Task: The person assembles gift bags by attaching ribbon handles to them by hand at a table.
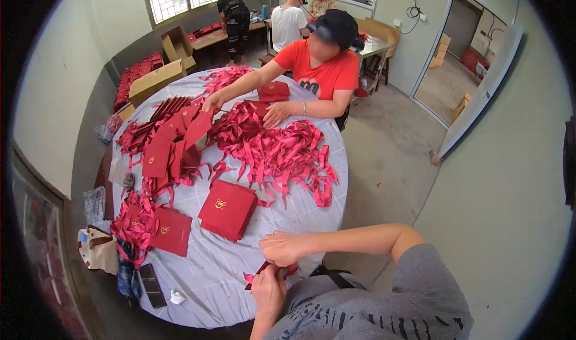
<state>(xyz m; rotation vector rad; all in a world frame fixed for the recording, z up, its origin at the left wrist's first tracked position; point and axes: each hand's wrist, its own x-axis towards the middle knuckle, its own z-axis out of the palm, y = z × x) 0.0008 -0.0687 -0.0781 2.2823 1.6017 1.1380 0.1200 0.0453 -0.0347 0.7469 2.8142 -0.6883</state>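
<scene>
Close to my body at the table's near edge, my left hand [269, 292] and my right hand [282, 248] are closed on a small dark red gift bag [291, 270]. Most of that bag is hidden behind my fingers. A pink-red ribbon [249, 277] sticks out beside my left hand. Just beyond my hands lies a neat stack of flat red gift bags [227, 210] with a gold emblem on top. To its left, another flat red bag [170, 232] rests partly under tangled ribbons [133, 223].
A co-worker in a red shirt [324, 70] reaches over the white-covered round table [204, 292] toward piled red bags [174, 142]. A heap of ribbons [288, 154] spreads mid-table. A phone [152, 286], crumpled tissue [177, 297] and cloth bag [98, 249] are at left.
</scene>
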